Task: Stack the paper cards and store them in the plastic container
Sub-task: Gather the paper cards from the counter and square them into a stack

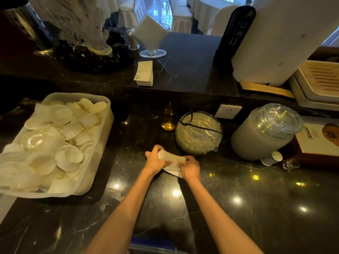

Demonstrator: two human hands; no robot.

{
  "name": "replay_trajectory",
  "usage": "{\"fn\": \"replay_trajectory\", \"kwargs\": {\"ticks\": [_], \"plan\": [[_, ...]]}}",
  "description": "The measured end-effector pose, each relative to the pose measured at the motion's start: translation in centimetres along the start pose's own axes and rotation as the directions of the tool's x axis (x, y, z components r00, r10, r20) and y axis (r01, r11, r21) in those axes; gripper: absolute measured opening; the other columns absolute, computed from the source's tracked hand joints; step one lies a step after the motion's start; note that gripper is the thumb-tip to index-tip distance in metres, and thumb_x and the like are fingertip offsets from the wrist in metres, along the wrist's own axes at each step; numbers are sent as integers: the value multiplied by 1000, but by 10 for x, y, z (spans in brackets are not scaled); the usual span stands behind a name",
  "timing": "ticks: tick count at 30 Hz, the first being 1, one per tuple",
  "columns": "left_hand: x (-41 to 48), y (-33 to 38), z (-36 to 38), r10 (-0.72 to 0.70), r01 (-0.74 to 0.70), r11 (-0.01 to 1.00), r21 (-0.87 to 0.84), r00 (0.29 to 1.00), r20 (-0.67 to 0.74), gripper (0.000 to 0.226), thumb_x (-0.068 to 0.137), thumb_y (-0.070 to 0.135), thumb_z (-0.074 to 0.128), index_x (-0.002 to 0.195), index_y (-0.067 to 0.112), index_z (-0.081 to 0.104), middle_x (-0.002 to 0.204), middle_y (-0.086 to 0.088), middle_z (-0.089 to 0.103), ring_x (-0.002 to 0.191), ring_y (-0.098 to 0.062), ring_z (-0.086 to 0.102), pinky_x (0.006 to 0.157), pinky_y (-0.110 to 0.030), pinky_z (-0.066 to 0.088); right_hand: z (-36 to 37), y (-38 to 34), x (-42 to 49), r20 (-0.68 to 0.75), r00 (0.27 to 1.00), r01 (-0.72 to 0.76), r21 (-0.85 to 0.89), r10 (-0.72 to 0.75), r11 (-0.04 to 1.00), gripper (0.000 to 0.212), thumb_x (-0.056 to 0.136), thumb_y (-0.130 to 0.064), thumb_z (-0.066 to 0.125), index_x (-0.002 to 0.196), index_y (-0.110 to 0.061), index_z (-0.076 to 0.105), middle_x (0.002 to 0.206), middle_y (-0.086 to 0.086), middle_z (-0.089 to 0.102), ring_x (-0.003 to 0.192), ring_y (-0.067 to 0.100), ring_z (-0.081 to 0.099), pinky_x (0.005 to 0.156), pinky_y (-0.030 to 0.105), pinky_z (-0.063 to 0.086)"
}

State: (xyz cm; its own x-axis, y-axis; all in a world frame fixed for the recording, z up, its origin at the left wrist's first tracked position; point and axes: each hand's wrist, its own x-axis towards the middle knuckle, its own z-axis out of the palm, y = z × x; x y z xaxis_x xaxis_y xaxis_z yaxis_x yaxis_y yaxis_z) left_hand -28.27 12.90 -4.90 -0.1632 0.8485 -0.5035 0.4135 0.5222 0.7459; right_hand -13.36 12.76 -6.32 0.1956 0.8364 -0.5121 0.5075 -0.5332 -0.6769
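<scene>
Both my hands hold one small stack of pale paper cards [171, 158] just above the dark marble counter. My left hand [155, 161] grips its left end and my right hand [190, 167] grips its right end. A white sheet or loose card [173, 171] lies flat on the counter under the hands. A second neat stack of cards [145, 73] rests on the raised ledge behind. At the bottom edge, a plastic container with a blue rim [152, 244] is partly in view between my forearms.
A large translucent tub [102, 143] full of white dishes fills the left. A wrapped glass bowl [199, 132] with a black cable over it and a lidded grey jar [264, 132] stand behind my hands. A napkin holder [149, 36] and a white appliance [275, 39] sit on the ledge.
</scene>
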Motion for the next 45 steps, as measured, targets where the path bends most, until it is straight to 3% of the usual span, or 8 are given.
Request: {"fn": "replay_trajectory", "kwargs": {"ticks": [4,9,17,23,32,36,39,45], "plan": [[-33,-10,10,81,-73,975,-208,996,30,73,73,-8,77,128,18,37,105,-5,53,87,-16,60,69,-28,58,-13,12,-15,64,996,52,98,-59,994,45,89,0,63,133,-7,56,131,17,60,120,29,59,101,39,50],[-63,-19,20,5,-11,982,-190,999,-33,41,73,-5,79,105,10,59,101,-8,66,97,-25,65,86,-43,58,-30,30,-47,222,973,-19,338,-61,941,52,90,6,61,138,-8,48,126,18,63,102,20,63,66,18,55],[-106,-36,48,164,-169,944,-285,986,-42,27,82,-12,63,94,12,61,92,-6,68,87,-15,68,72,-19,57,-31,77,-94,-86,922,387,235,-377,892,37,92,2,57,105,-32,57,107,-9,60,103,3,59,88,12,47],[-106,-47,58,165,-172,954,-246,985,-49,50,82,-17,58,118,17,56,116,2,60,106,-1,58,78,0,47,-21,96,-101,-30,952,304,236,-306,923,66,93,6,53,148,-27,38,143,-13,44,132,-1,42,107,17,33],[-103,-49,64,246,-258,957,-135,964,-99,43,85,-14,54,102,25,61,114,1,59,109,-12,60,92,-22,51,-11,84,-101,-124,918,394,198,-376,897,78,94,10,44,139,-54,31,127,-24,45,119,-11,47,93,2,38],[-107,-47,63,229,-233,970,-69,971,-62,60,81,-17,53,128,21,53,141,1,40,130,-12,39,96,-2,36,-11,86,-102,-64,937,350,148,-345,925,83,92,10,48,150,-42,21,138,-8,39,126,1,44,103,17,43],[-109,-43,63,242,-244,969,-34,969,-49,79,82,-14,58,145,27,36,148,16,16,135,0,17,110,-19,23,-10,89,-105,-151,902,418,76,-404,905,89,88,7,57,155,-35,15,152,-11,24,132,-10,31,97,-1,34],[-111,-34,55,334,-332,937,111,943,0,28,87,-6,59,103,15,68,110,2,62,107,-10,56,96,-23,49,-15,95,-104,-105,939,334,53,-327,941,55,98,-5,50,144,-34,38,133,-5,54,136,18,45,115,42,37]]}}
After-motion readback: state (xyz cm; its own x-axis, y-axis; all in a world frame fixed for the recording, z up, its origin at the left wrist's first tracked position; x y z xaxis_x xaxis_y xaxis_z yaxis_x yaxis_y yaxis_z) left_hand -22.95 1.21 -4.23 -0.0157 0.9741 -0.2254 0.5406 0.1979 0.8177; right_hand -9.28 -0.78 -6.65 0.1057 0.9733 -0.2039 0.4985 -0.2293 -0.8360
